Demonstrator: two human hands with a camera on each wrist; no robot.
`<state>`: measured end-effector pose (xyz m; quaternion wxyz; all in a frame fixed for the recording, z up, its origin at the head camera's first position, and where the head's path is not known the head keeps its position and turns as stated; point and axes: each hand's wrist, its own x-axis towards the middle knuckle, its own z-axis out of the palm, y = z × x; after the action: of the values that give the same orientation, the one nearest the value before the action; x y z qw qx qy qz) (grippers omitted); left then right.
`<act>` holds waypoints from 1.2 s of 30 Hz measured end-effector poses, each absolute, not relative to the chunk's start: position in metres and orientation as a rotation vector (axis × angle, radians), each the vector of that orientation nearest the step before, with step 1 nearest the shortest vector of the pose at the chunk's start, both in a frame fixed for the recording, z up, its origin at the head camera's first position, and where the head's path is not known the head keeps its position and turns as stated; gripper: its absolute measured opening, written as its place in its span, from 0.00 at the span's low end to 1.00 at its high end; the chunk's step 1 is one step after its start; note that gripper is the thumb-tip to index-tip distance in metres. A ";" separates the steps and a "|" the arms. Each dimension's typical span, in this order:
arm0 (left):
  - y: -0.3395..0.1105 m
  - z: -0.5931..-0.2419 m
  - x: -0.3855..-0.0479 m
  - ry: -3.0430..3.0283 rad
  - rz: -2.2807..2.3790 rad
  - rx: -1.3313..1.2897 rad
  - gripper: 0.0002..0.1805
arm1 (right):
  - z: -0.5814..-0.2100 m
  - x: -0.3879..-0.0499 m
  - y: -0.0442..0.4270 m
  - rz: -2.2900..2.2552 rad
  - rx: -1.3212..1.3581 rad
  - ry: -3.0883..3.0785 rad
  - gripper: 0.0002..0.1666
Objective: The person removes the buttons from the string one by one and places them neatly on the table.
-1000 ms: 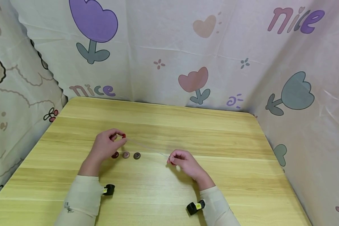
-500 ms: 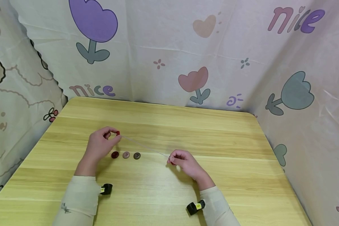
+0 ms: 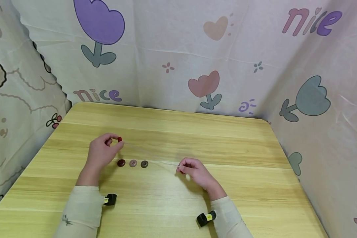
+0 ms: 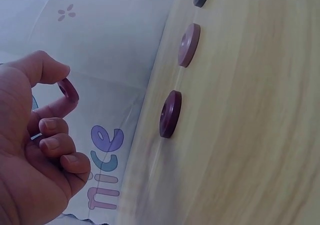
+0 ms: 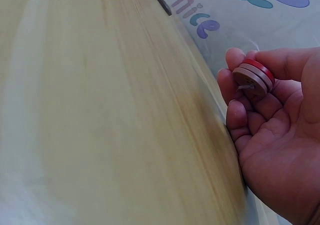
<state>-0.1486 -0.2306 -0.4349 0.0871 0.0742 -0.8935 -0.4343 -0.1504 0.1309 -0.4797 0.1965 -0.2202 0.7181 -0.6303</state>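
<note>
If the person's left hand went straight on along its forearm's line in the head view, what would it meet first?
Probably the white, flower-printed fabric backdrop. Between it and the left hand, nothing visible stands on the pale yellow wood-grain tabletop, though the hand's height above that surface is unclear.

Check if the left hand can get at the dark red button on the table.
Probably yes: the left hand is close and nothing covers the dark red button, though that hand pinches another button.

Wood-grain table, pale cloth backdrop, printed purple tulip.
</note>
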 end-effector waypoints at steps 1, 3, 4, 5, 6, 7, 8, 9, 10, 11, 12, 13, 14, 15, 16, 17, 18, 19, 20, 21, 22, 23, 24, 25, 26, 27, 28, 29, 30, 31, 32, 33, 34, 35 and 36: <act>-0.231 -0.435 -0.148 -2.661 -1.292 0.226 0.16 | -0.480 -0.150 0.131 -1.765 -0.614 2.011 0.07; -0.231 -0.435 -0.148 -2.661 -1.289 0.228 0.16 | -0.480 -0.150 0.131 -1.764 -0.611 2.013 0.07; -0.230 -0.435 -0.148 -2.663 -1.286 0.224 0.16 | -0.480 -0.150 0.131 -1.764 -0.611 2.014 0.07; -0.230 -0.435 -0.148 -2.664 -1.283 0.218 0.16 | -0.480 -0.150 0.131 -1.764 -0.611 2.015 0.07; -0.230 -0.435 -0.148 -2.667 -1.279 0.209 0.16 | -0.479 -0.150 0.131 -1.764 -0.611 2.016 0.07; -0.229 -0.436 -0.148 -2.669 -1.278 0.197 0.16 | -0.480 -0.150 0.131 -1.764 -0.611 2.016 0.07; -0.228 -0.436 -0.148 -2.675 -1.271 0.182 0.16 | -0.480 -0.150 0.131 -1.764 -0.610 2.017 0.07; -0.228 -0.436 -0.148 -2.682 -1.261 0.163 0.16 | -0.480 -0.150 0.131 -1.764 -0.609 2.016 0.07; -0.227 -0.436 -0.147 -2.687 -1.256 0.144 0.16 | -0.480 -0.150 0.131 -1.766 -0.609 2.016 0.07; -0.226 -0.436 -0.147 -2.690 -1.255 0.127 0.16 | -0.480 -0.150 0.131 -1.766 -0.610 2.016 0.07; -0.225 -0.436 -0.147 -2.696 -1.254 0.108 0.16 | -0.480 -0.150 0.130 -1.767 -0.610 2.016 0.07; -0.224 -0.436 -0.146 -2.703 -1.256 0.090 0.15 | -0.480 -0.150 0.130 -1.768 -0.612 2.015 0.07; -0.223 -0.435 -0.145 -2.711 -1.256 0.072 0.15 | -0.480 -0.150 0.130 -1.768 -0.612 2.015 0.07; -0.222 -0.435 -0.145 -2.720 -1.261 0.055 0.15 | -0.480 -0.150 0.130 -1.769 -0.612 2.015 0.07; -0.220 -0.434 -0.144 -2.728 -1.270 0.038 0.15 | -0.480 -0.150 0.130 -1.770 -0.612 2.016 0.07; -0.219 -0.434 -0.143 -2.737 -1.282 0.024 0.14 | -0.480 -0.150 0.130 -1.769 -0.611 2.016 0.07; -0.218 -0.433 -0.142 -2.748 -1.286 0.008 0.14 | -0.479 -0.150 0.130 -1.768 -0.609 2.016 0.07; -0.216 -0.433 -0.141 -2.758 -1.292 -0.009 0.13 | -0.479 -0.150 0.130 -1.767 -0.607 2.017 0.07; -0.215 -0.432 -0.141 -2.768 -1.300 -0.022 0.13 | -0.479 -0.150 0.130 -1.766 -0.603 2.017 0.07; -0.214 -0.432 -0.140 -2.778 -1.308 -0.033 0.13 | -0.478 -0.150 0.130 -1.765 -0.601 2.016 0.07; -0.213 -0.431 -0.139 -2.789 -1.314 -0.044 0.13 | -0.478 -0.150 0.130 -1.763 -0.598 2.016 0.07; -0.212 -0.431 -0.139 -2.802 -1.316 -0.050 0.12 | -0.478 -0.150 0.129 -1.761 -0.596 2.016 0.07; -0.211 -0.431 -0.138 -2.815 -1.314 -0.054 0.12 | -0.478 -0.150 0.129 -1.757 -0.593 2.016 0.07; -0.210 -0.430 -0.137 -2.827 -1.314 -0.057 0.13 | -0.477 -0.150 0.129 -1.753 -0.592 2.017 0.07; -0.209 -0.430 -0.137 -2.837 -1.314 -0.063 0.13 | -0.478 -0.151 0.129 -1.749 -0.592 2.017 0.08; -0.208 -0.430 -0.136 -2.849 -1.310 -0.071 0.14 | -0.478 -0.151 0.129 -1.747 -0.593 2.017 0.08; -0.207 -0.430 -0.135 -2.859 -1.311 -0.078 0.14 | -0.478 -0.151 0.129 -1.745 -0.593 2.016 0.08; -0.206 -0.430 -0.135 -2.867 -1.313 -0.088 0.15 | -0.479 -0.151 0.129 -1.746 -0.593 2.014 0.08; -0.205 -0.430 -0.134 -2.873 -1.318 -0.100 0.15 | -0.479 -0.151 0.129 -1.747 -0.592 2.013 0.08; -0.204 -0.430 -0.134 -2.880 -1.322 -0.117 0.15 | -0.479 -0.151 0.129 -1.750 -0.590 2.011 0.07; -0.203 -0.431 -0.133 -2.885 -1.321 -0.133 0.14 | -0.479 -0.151 0.129 -1.755 -0.588 2.007 0.07; -0.202 -0.432 -0.132 -2.891 -1.323 -0.145 0.13 | -0.479 -0.151 0.129 -1.761 -0.586 2.005 0.07; -0.202 -0.432 -0.131 -2.894 -1.326 -0.155 0.13 | -0.479 -0.150 0.129 -1.766 -0.587 2.002 0.07; -0.202 -0.433 -0.131 -2.896 -1.331 -0.170 0.12 | -0.479 -0.150 0.130 -1.770 -0.590 2.001 0.07; -0.202 -0.434 -0.130 -2.895 -1.341 -0.181 0.12 | -0.479 -0.149 0.130 -1.773 -0.592 2.000 0.07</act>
<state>-0.1301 -0.2015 -0.4343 -0.0269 -0.0567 -0.9056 -0.4194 -0.1492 0.1300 -0.4787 0.2008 -0.2119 0.7157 -0.6344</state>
